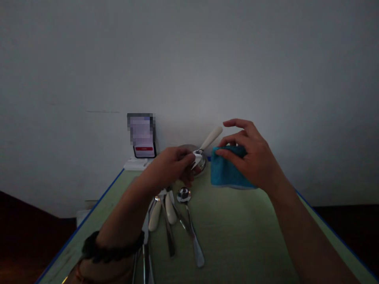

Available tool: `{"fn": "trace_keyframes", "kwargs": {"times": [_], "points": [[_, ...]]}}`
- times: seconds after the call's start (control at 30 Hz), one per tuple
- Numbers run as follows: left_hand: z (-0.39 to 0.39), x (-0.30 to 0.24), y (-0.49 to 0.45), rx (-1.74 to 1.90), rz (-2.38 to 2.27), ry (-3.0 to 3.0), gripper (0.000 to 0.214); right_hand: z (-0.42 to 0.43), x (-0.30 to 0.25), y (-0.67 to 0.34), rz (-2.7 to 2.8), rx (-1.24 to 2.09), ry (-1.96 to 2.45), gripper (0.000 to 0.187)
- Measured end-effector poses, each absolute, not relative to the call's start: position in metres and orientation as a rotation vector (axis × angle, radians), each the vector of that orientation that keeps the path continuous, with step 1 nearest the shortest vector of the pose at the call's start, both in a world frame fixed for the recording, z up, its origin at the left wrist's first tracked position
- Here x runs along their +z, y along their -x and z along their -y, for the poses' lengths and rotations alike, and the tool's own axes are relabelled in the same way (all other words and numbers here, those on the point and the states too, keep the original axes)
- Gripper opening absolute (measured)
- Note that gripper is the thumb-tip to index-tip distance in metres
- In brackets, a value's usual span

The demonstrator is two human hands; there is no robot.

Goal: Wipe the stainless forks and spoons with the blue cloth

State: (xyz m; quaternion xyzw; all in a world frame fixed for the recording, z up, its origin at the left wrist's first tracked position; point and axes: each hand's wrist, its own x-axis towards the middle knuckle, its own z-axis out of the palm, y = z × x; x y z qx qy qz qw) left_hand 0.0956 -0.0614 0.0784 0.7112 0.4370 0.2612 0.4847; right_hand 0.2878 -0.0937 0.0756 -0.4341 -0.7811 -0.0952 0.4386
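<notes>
My left hand is closed on the metal end of a cream-handled piece of cutlery. Its handle points up and to the right. The fingers partly cover the metal end, so I cannot tell its kind. To the right, my right hand pinches a folded blue cloth between thumb and fingers, with the index finger raised. The cloth is near the cutlery but apart from its handle. Behind my left hand is a round metal dish, mostly hidden.
Below my left hand, several utensils lie on the green table, among them a metal spoon and a cream handle. A phone leans on a white stand at the back left. A wall rises behind the table.
</notes>
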Motion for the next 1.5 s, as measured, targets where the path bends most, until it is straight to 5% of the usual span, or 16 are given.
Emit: {"fn": "trace_keyframes", "kwargs": {"times": [0.43,1.5], "points": [[0.067,0.080,-0.095,0.571,-0.684,-2.031,0.019,0.093,0.069,-0.270,1.915,-0.205,1.130,0.008],[0.070,0.082,-0.104,0.886,-1.253,-2.116,0.026,0.089,0.073,-0.280,1.832,-0.175,1.207,0.009]]}}
